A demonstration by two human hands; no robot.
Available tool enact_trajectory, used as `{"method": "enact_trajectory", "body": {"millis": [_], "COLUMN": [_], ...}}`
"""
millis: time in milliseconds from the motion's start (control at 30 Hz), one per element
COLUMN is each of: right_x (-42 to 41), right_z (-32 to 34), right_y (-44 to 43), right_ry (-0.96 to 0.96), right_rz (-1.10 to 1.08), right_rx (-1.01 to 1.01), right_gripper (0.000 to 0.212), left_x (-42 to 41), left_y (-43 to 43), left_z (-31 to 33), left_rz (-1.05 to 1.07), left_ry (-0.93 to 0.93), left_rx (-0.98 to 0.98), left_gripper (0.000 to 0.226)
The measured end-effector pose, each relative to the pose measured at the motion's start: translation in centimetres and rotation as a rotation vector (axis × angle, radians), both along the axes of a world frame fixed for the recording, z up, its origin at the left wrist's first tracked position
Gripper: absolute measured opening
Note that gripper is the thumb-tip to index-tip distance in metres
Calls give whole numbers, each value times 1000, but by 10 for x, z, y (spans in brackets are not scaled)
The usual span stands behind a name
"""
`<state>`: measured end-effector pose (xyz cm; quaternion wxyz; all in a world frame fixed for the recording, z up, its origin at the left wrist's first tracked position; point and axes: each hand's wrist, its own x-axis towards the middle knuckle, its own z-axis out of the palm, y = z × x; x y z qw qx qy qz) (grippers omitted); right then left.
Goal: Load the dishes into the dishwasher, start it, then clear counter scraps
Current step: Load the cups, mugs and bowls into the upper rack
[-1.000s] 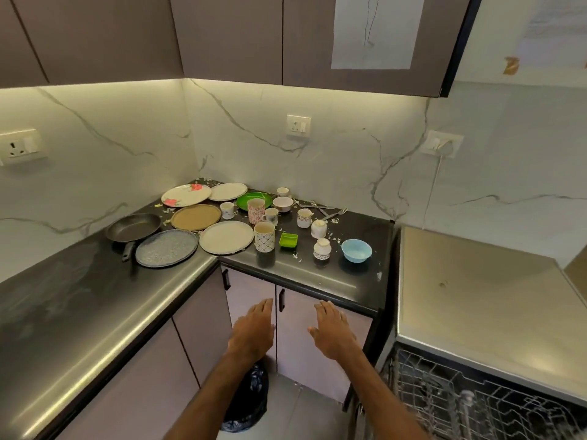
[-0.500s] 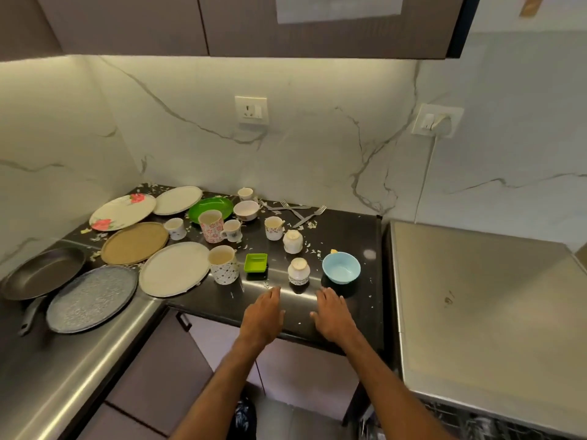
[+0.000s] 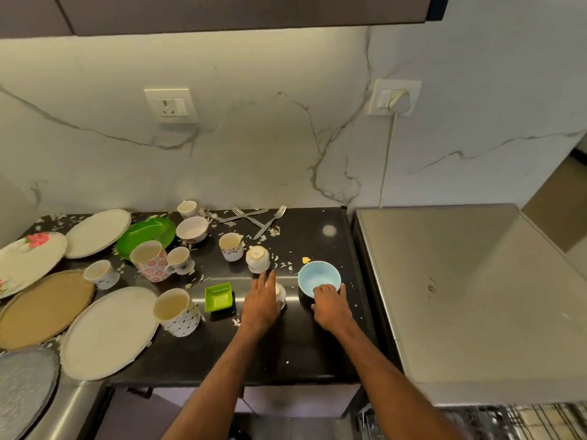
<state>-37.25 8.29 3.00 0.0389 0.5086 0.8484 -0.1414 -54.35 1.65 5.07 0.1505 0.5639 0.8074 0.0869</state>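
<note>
On the black counter point(image 3: 305, 344) my right hand point(image 3: 332, 304) grips the near rim of a light blue bowl point(image 3: 317, 276), fingers curled over its edge. My left hand point(image 3: 260, 301) lies with fingers stretched out over a small white cup point(image 3: 281, 293), which it mostly hides. Another small white cup point(image 3: 257, 258) stands upside down just behind it. A small green square dish point(image 3: 218, 296) sits left of my left hand. The dishwasher's steel top point(image 3: 460, 296) is to the right, and its open rack point(image 3: 508, 420) shows at the bottom right.
Several mugs, cups and plates crowd the left: a dotted mug point(image 3: 178, 309), a floral mug point(image 3: 149, 260), a white plate point(image 3: 111, 331), a tan plate point(image 3: 44, 308), a green plate point(image 3: 146, 233). Forks point(image 3: 266, 220) lie at the back. Pale scraps point(image 3: 282, 265) litter the counter.
Both hands moved forward from the counter's front edge. The right hand has taken hold of the blue bowl's rim and the left has come over the small white cup. The view has moved closer.
</note>
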Motion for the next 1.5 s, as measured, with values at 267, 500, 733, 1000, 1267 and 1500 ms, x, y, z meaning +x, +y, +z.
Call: {"method": "enact_trajectory", "body": {"millis": [267, 500, 733, 1000, 1267, 1500], "right_x": [-9, -16, -13, 91, 206, 292], "right_z": [-10, 6, 33, 35, 9, -25], "right_y": [5, -6, -42, -108, -196, -270], "right_ry": [35, 413, 1018, 1146, 900, 962], "right_rz": [-82, -184, -340, -747, -1109, -1248], "right_rx": [-14, 56, -250, 6, 166, 171], "right_gripper": [33, 57, 76, 74, 75, 74], "left_x": [-22, -19, 17, 124, 259, 371], "left_y": [31, 44, 39, 23, -39, -92], "left_z": [-25, 10, 19, 3, 1, -22], "left_rz": [31, 625, 389, 6, -527, -545], "left_ry": [-316, -1476, -1767, -1409, -1215, -1103], "left_rx": [61, 151, -172, -409, -561, -744], "left_gripper": [53, 49, 57, 51, 46, 60]}}
